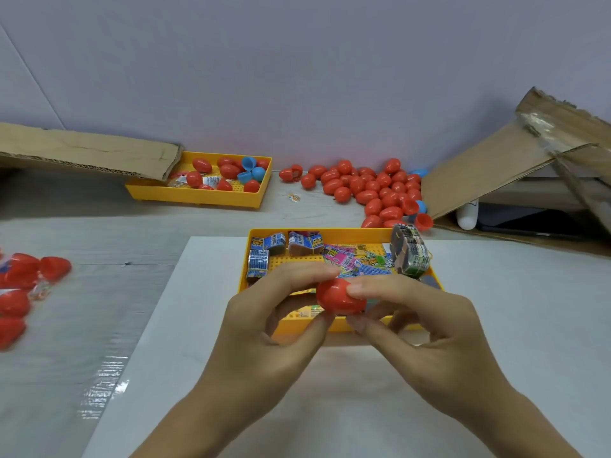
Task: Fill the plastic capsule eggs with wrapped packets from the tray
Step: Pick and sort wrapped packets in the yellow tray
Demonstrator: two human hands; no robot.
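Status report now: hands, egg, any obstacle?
Both hands, left and right, pinch one red capsule egg. Egg looks closed, above packet tray. Nothing blocking.

A makeshift packing bench: yellow sorting trays (198, 196), a heap of capsule eggs (370, 190), torn cardboard boxes (489, 166).

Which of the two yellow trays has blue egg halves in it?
The far tray, partly under the cardboard flap. The near tray holds only wrapped packets.

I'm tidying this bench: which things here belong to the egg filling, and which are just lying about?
Job: red egg, held by left hand and right hand; near tray; blue packets; egg pile.
Lying about: cardboard flap, white bottle.
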